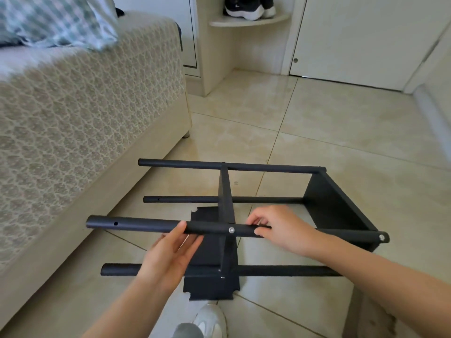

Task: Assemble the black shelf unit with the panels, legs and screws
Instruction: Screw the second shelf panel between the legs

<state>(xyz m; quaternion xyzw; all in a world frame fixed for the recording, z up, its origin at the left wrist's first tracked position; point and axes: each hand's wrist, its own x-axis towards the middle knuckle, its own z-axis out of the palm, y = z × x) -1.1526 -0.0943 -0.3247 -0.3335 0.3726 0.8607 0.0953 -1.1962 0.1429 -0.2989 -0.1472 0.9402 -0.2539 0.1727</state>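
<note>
Nearest, a white shoe (211, 320) is cut off by the bottom edge. Just beyond it, a loose panel (210, 287) lies flat on the tiled floor (341, 132), half hidden under the shelf unit (336, 211), which lies on its side. The left hand (170, 254) touches the upper near leg (136, 224), its fingers straight and slightly apart. The right hand (283, 228) curls its fingers round that leg beside a screw (231, 230). Farther off are a bed (73, 113) and a corner shelf (249, 21) holding dark shoes (244, 8), their tops out of frame.

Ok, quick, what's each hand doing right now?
Left hand: open, straight fingers resting against the black leg.
Right hand: closed, fingers curled round the same leg.
</note>
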